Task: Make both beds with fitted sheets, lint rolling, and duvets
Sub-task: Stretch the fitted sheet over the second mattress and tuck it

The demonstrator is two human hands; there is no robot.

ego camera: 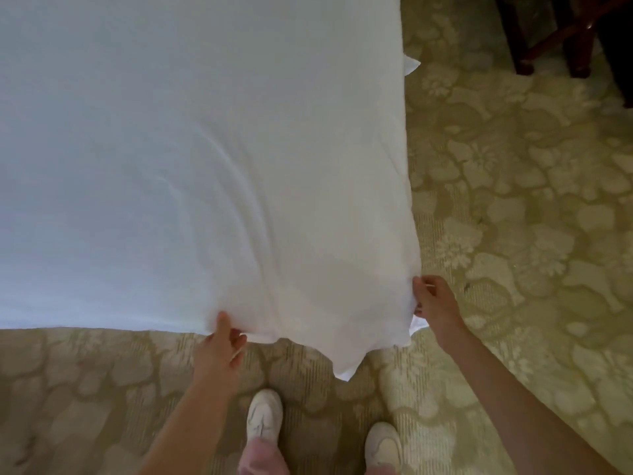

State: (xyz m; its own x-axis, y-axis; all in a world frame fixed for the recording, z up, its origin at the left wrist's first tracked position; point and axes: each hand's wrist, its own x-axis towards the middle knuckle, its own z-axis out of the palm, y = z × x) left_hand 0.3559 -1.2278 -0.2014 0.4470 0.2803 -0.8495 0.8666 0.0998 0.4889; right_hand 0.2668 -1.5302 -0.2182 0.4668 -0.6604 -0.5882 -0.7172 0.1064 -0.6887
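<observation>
Fingers [224,323], L hand [219,351] + R hand [433,299], pinch sheet [205,166] edge; floral carpet [513,217] (chair legs [522,60] beyond).

Matt white cloth sheet [205,166], patterned, seemingly woven carpet [513,217].

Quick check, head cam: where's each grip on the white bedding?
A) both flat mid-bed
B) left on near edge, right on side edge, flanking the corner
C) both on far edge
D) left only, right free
B: the left hand pinches the near edge of the white bedding, the right hand grips the side edge, and the corner hangs between them.
</observation>
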